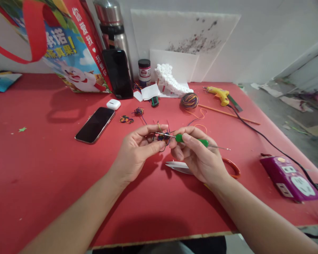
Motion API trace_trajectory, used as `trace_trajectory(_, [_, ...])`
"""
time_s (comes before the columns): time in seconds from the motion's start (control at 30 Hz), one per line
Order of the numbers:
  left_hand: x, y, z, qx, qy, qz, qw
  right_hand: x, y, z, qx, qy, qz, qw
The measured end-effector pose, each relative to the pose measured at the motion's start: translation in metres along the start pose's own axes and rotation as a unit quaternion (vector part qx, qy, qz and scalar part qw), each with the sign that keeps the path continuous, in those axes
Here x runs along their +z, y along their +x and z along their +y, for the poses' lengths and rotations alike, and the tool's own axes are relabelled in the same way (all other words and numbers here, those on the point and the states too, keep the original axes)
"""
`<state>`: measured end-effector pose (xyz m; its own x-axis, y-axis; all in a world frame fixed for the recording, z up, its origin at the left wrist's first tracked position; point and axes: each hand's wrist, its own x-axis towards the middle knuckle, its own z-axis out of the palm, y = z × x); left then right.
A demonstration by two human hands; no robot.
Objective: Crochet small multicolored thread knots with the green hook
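Broadly, a red table point(42, 169) fills most of the frame. A large printed shopping bag point(66, 53) with red handles stands at the upper left. A stained white board point(185, 31) leans on the wall at the upper centre. A steel flask point(112, 28) rises just right of the bag, with a dark phone point(118, 72) propped upright in front of it. At the right edge lies a purple power strip point(291, 178), its black cable running back up the table. A second phone point(95, 124) lies flat left of centre, with a white earbud case point(113, 104) just above it. A yellow glue gun point(219, 94) and a multicoloured yarn ball point(189, 100) sit near the upper centre right.

In the centre, the left hand point(137, 151) is closed, pinching a small multicoloured yarn piece point(163, 137) between thumb and fingers. The right hand point(198, 155) grips a green-handled crochet hook point(178, 138), whose metal tip reaches into that yarn piece. Scissors point(178, 167) with orange handles lie on the table just below the right hand. Two small yarn knots point(126, 120) rest above the left hand.
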<state>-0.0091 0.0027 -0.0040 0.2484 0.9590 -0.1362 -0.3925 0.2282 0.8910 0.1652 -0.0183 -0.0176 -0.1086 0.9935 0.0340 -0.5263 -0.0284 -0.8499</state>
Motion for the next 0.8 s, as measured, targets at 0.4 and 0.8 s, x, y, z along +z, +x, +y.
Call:
trace_trajectory(0.4, [-0.0041, 0.0000, -0.0035, 0.068, 0.046, 0.009, 0.997, 0.0006, 0.0001, -0.0007, 0.030, -0.008, -0.012, 0.999])
trace_trajectory(0.8, [0.0004, 0.0009, -0.0001, 0.015, 0.021, 0.063, 0.998, 0.0020, 0.0022, -0.0008, 0.016, -0.013, -0.013, 1.000])
